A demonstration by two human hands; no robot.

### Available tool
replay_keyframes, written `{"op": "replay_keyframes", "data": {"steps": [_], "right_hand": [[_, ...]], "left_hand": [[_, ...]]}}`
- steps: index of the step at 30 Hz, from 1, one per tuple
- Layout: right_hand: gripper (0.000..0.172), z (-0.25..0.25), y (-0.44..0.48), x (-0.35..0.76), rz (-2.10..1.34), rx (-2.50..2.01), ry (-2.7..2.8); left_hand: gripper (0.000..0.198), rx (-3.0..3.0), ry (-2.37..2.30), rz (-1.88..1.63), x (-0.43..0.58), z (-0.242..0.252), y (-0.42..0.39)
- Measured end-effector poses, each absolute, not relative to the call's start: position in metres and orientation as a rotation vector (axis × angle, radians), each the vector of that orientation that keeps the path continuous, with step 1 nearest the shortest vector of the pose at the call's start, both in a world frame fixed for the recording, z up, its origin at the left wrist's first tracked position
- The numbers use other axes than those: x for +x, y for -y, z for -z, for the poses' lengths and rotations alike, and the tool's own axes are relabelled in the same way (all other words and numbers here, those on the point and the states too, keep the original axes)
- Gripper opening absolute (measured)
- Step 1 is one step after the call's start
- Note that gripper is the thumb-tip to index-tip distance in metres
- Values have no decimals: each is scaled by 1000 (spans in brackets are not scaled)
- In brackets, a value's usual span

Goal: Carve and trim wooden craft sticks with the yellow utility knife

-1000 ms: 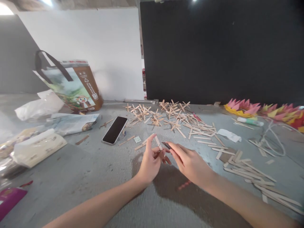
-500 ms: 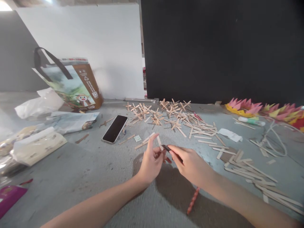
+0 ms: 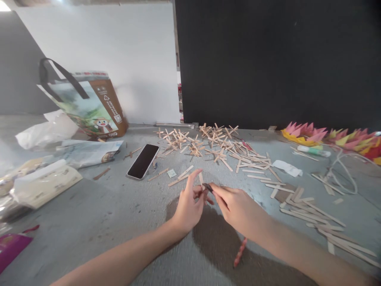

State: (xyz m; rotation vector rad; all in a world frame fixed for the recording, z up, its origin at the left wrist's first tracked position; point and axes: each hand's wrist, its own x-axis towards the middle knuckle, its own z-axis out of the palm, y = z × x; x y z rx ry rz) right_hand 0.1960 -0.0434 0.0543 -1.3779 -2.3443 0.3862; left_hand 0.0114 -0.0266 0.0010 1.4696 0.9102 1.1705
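My left hand (image 3: 190, 204) pinches a pale wooden craft stick (image 3: 201, 178) between thumb and fingers, its index finger raised. In my right hand (image 3: 238, 204) is a small dark tool (image 3: 207, 186), its tip against the stick beside my left fingertips. The tool's exact kind is hidden by my fingers. Below my right wrist, a red patterned rod (image 3: 239, 253) lies on the grey table (image 3: 143, 238). Just beyond my hands are a few loose sticks (image 3: 180, 179) and a small pale green square packet (image 3: 172, 173).
Crossed wooden sticks (image 3: 193, 143) are heaped at the back; loose sticks (image 3: 315, 216) spread along the right. A phone (image 3: 143, 161) lies left of centre. A carrier bag (image 3: 86, 107) and plastic packets (image 3: 44, 184) occupy the left. Paper flowers (image 3: 306, 133), a glue stick (image 3: 314, 151) and a white cable (image 3: 342, 174) lie right.
The dark tool has turned slightly at the stick's lower end, with my right hand shifting a little. The whole view has moved slightly; my left hand keeps its grip.
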Motion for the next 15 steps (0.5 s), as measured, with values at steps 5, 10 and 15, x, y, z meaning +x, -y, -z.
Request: {"op": "replay_keyframes", "data": {"steps": [5,10,15], "right_hand": [[30,-62,47,190,-608,-1367,2271],[29,-57,49,186,-775,-1345,2134],[40,-55,50,181,-1361,-1291,1749]], "left_hand": [[59,1482,-911,-1175,12,0,28],[59,1424,-890,-1194,14,-4,29],[67,1324,-875,-1199,14,-4,29]]}}
